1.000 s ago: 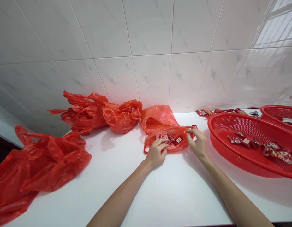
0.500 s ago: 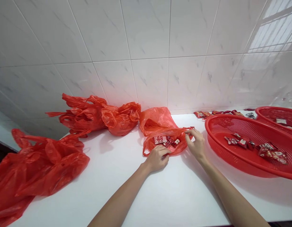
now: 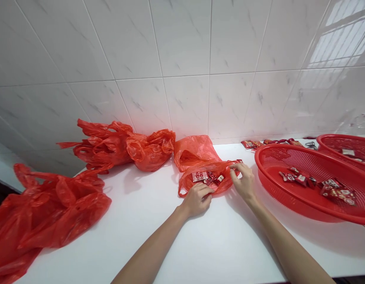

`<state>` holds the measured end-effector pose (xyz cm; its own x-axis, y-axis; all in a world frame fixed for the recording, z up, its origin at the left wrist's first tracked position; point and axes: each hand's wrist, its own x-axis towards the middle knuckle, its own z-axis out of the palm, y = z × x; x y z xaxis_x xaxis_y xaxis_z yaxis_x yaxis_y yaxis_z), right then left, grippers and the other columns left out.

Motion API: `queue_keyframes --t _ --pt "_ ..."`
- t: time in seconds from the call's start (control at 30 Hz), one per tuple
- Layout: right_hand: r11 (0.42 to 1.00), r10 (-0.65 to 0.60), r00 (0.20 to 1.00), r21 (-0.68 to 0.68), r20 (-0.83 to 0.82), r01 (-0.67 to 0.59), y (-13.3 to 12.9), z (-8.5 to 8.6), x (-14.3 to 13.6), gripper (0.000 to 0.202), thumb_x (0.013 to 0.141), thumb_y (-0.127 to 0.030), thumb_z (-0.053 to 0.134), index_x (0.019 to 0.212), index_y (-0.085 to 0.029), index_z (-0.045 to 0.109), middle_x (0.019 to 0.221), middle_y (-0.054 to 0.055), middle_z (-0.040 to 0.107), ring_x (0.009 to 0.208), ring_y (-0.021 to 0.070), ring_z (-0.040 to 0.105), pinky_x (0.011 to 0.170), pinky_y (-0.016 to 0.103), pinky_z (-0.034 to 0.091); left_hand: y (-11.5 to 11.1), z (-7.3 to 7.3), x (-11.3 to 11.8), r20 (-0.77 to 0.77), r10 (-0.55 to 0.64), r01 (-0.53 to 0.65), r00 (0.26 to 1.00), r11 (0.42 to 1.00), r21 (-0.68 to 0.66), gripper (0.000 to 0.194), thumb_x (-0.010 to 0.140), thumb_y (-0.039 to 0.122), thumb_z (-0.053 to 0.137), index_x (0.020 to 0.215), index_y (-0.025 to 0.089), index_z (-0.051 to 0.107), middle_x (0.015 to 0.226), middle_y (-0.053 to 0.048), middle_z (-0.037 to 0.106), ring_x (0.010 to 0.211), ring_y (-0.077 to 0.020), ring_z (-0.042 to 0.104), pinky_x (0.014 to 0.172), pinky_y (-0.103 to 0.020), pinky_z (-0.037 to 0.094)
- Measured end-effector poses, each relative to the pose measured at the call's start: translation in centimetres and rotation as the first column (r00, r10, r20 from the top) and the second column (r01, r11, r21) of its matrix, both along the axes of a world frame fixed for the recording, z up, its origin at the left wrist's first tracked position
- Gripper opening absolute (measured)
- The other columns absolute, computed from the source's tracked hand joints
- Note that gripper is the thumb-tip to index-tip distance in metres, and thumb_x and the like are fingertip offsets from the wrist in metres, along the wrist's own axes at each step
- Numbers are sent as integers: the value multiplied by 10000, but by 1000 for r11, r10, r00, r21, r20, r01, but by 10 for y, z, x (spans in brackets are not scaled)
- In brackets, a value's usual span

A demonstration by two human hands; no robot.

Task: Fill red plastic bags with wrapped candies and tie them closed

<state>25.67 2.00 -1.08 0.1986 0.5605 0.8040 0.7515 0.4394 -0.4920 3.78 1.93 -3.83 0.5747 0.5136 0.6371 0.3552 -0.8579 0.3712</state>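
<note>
- Around the middle of the tabletop [image 3: 218, 244], the red plastic bag [image 3: 228, 184] sits right between both hands, mouth gaping, with some small wrapped packets [image 3: 212, 179] and a pink-and-white packet [image 3: 199, 176] showing inside.
- Right hand [image 3: 243, 179]: grip looks pinched on the bag's right edge, thumb and fingertip together, so most of the bag is off to the left of it.
- Left hand [image 3: 197, 200]: fingers curled over the near edge of the bag, packets just past the fingertips. Honestly can't tell if that grip is pinching plastic or just resting there.
- Right behind it, up toward the tiled wall [image 3: 188, 100], lies another red bag [image 3: 198, 146].
- Over past the right hand, not touching it, there's a big red basket [image 3: 284, 197] with wrapped sweets [image 3: 300, 179] in it.
</note>
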Motion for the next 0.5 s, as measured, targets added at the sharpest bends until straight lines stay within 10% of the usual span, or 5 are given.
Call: queue_keyframes --t 0.5 --pt "1000 -10 998 -1 63 10 -1 -2 0 148 856 -222 513 786 -234 642 752 22 696 670 209 605 735 357 430 0 -1 0 15 10 -9 1000 1000 -24 221 837 101 552 966 188 709 889 -73 738 820 -204 668 780 -359 559"
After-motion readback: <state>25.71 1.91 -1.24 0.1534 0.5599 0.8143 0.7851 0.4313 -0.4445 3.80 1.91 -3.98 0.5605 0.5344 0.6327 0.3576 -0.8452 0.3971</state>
